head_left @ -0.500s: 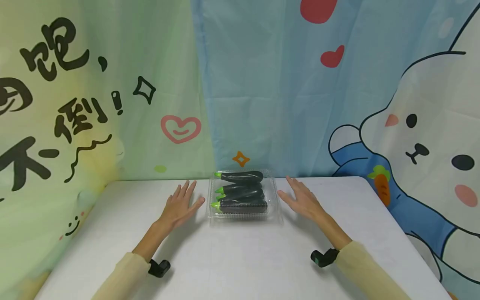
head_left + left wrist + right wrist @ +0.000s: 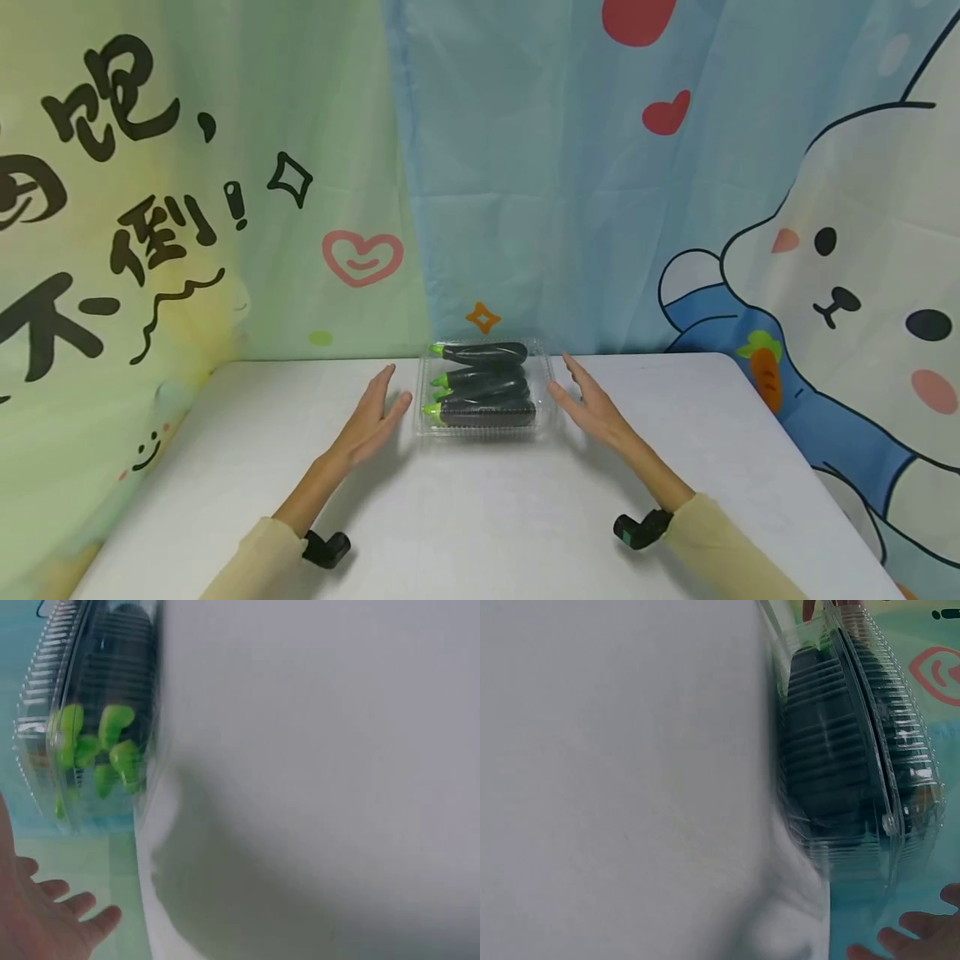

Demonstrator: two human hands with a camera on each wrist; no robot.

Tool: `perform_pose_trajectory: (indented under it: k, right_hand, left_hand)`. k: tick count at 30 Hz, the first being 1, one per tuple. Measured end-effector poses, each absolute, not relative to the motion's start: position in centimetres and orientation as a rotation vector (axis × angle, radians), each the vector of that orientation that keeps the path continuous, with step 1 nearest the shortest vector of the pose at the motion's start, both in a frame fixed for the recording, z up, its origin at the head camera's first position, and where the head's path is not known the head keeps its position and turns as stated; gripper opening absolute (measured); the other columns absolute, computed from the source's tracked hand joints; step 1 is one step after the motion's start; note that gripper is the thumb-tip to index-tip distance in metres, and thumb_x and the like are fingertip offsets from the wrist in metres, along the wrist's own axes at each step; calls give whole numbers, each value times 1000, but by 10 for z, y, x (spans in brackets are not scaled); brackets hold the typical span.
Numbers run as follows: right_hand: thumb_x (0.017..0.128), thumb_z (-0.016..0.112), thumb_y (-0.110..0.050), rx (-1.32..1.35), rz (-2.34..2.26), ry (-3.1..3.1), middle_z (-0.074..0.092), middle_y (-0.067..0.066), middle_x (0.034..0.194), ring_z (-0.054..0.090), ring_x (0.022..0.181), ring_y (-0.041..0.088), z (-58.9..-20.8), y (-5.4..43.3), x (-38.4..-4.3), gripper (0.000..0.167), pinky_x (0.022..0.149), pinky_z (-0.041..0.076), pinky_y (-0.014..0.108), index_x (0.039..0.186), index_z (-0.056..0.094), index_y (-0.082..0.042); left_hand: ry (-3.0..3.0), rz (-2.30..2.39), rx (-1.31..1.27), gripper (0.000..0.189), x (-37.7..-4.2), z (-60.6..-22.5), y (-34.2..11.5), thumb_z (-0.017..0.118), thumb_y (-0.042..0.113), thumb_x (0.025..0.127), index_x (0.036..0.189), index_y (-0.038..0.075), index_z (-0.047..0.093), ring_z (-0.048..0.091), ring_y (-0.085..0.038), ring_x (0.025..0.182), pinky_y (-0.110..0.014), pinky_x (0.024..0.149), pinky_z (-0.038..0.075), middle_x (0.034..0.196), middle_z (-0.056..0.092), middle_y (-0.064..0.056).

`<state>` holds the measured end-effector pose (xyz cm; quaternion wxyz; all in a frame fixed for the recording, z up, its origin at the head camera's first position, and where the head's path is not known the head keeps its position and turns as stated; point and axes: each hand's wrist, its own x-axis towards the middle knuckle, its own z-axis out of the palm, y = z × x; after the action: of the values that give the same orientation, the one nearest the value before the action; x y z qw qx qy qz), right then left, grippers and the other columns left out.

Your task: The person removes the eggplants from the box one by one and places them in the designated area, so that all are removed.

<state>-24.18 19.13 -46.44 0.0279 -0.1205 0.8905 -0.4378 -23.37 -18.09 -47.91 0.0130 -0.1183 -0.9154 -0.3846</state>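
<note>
A clear plastic clamshell box (image 2: 487, 432) lies near the back of the table with several dark eggplants (image 2: 487, 414) inside, stacked one behind another. Their bright green stem ends (image 2: 124, 761) point to the left. Beside the box's left side is my left hand (image 2: 371, 423), fingers straight and palm turned toward it, a small gap between them. On the other side my right hand (image 2: 596, 410) mirrors it, its thumb tip right at the box's edge. In the right wrist view the ribbed side of the box (image 2: 832, 750) shows above my spread fingers (image 2: 922, 926).
The white table (image 2: 480, 517) runs up to a printed curtain (image 2: 510, 167) close behind the box. Small black wrist cameras (image 2: 327, 550) sit under both forearms. The hands cast shadows on the table.
Both hands have moved inward toward the sides of the box and turned so their palms face each other more. The box and eggplants stay in place.
</note>
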Motion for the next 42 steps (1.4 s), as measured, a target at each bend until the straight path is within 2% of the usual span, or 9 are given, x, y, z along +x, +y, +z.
perform_pose_trajectory:
  k: [5,11,17,25,30,38,42]
  right_hand:
    - [101,40,-48,-306,-1474,2606,9,17,164,14,149,41,-467,187,-238,76,116,21,64,157,2,-13]
    - [101,43,-47,-307,-1508,2590,8,14,164,14,150,39,-467,185,-236,76,116,21,65,157,3,-16]
    - [101,44,-42,-329,-1545,2580,7,15,164,14,150,41,-469,185,-235,75,115,23,66,157,2,-16]
    - [101,48,-38,-285,-1676,2458,-5,11,165,5,152,37,-476,180,-234,80,119,19,59,157,-6,-17]
    - [99,54,-35,-278,-1681,2445,-6,12,165,4,152,36,-475,177,-230,85,121,20,53,157,-4,-15]
    - [95,60,-33,-213,-1731,2370,-3,12,165,10,150,39,-478,176,-227,90,121,23,51,157,-4,-19]
    - [95,61,-31,-214,-1786,2319,-3,11,165,7,151,37,-482,177,-227,90,122,21,50,157,-4,-19]
  left_hand:
    - [-2802,-1293,-415,70,-230,-481,-176,38,48,102,156,11,15,16,-38,150,-61,119,18,162,16,-17]
    - [-2789,-1328,-425,67,-227,-482,-170,38,47,102,156,15,15,15,-37,150,-62,118,17,163,14,-14]
    - [-2781,-1338,-428,70,-225,-480,-167,38,48,101,156,14,13,16,-37,150,-62,118,18,163,14,-15]
    - [-2679,-1574,-355,66,-223,-487,-160,44,43,101,155,15,19,32,-36,144,-52,113,37,161,21,-13]
    - [-2626,-1696,-319,68,-219,-495,-156,47,42,100,156,16,17,31,-36,145,-53,115,34,162,18,-12]
    - [-2613,-1770,-259,78,-218,-503,-148,56,41,96,156,18,12,31,-37,145,-51,114,37,163,14,-11]
    - [-2602,-1812,-244,83,-217,-503,-146,60,41,93,156,19,12,30,-38,145,-52,114,36,163,14,-11]
